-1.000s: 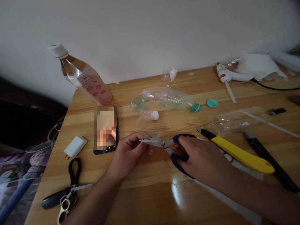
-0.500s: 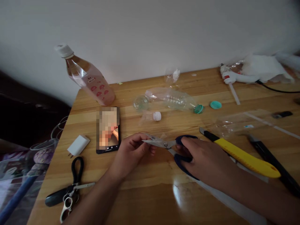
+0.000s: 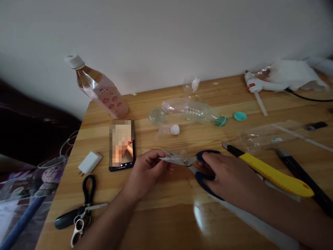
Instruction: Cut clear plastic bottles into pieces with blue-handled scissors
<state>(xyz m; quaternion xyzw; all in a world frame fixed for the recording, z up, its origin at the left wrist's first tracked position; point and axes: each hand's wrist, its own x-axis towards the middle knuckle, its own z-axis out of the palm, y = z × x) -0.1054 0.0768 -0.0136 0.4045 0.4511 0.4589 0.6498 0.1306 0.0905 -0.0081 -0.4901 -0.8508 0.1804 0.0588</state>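
My right hand grips a pair of scissors by its dark blue handles, and the blades point left. My left hand pinches a small piece of clear plastic, partly hidden by the fingers and the blades. The scissors' blades lie across that piece, close to my left fingertips. Beyond my hands lie a cut bottle neck with a white cap and a clear plastic bottle on its side, with a green ring at its mouth. A green cap rests beside it.
A pink-labelled bottle stands at the back left, behind a phone. A white charger and keys lie left. On the right are a yellow utility knife, a black knife and a glue gun.
The whole view has shifted slightly, so things on the left appear a little further right. Both hands keep the same grip, and the scissors look nearly unmoved.
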